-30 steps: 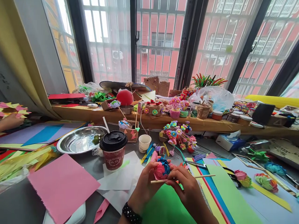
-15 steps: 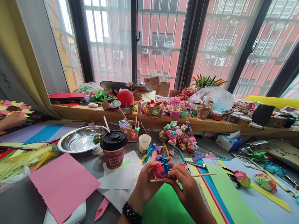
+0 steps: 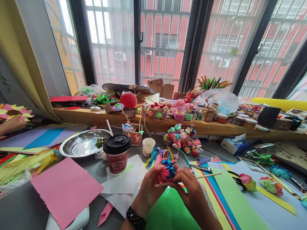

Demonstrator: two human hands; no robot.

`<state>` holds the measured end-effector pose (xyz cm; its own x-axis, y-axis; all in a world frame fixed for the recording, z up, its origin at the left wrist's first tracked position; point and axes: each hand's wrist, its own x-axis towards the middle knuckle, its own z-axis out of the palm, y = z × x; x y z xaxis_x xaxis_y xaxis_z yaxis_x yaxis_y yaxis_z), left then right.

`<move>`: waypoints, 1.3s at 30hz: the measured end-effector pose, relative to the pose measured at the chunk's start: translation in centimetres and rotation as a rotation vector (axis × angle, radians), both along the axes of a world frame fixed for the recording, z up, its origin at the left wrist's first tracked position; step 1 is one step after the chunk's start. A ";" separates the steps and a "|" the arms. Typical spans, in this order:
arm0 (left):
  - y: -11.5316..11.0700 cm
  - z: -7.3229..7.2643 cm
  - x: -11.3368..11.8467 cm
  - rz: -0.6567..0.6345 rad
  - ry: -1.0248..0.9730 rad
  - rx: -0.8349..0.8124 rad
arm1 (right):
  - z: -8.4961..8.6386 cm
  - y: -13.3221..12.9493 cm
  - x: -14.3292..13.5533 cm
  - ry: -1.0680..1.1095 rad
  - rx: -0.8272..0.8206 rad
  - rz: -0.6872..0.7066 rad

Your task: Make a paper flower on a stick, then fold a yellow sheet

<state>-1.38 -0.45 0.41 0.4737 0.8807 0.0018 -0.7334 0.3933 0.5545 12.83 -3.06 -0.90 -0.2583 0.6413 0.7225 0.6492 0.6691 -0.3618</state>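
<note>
A folded paper flower (image 3: 167, 170), pink on one side and blue on the other, rests in my left hand (image 3: 150, 183), whose fingers and thumb curl round it. My right hand (image 3: 188, 185) pinches a thin wooden stick (image 3: 209, 175) that passes under the flower and points out to the right. Its fingertips are at the flower's right edge. Beneath both hands lies a shiny green balloon-like object (image 3: 171, 210). A black dotted band circles my left wrist.
A lidded cup (image 3: 117, 161) with a straw, a white paper cup (image 3: 148, 147) and a steel plate (image 3: 69, 147) stand left of my hands. Pink paper (image 3: 67, 191) lies nearer. Coloured sheets and paper flowers lie right. Another person's hand holds a paper ring (image 3: 21, 111) far left.
The flower has turned slightly in my left hand, showing more blue petals. The stick's right end has dipped slightly, no longer quite as before.
</note>
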 end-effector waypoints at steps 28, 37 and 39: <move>0.3 -0.1 0.5 0.009 -0.036 -0.104 | -0.2 -0.1 -0.3 -0.105 0.103 -0.042; 0.4 -0.4 0.5 0.007 -0.030 -0.094 | 0.0 -0.1 -0.7 -0.061 0.158 -0.069; 0.4 -0.4 0.5 -0.007 -0.036 -0.081 | 0.2 -0.2 -0.9 -0.032 0.163 -0.075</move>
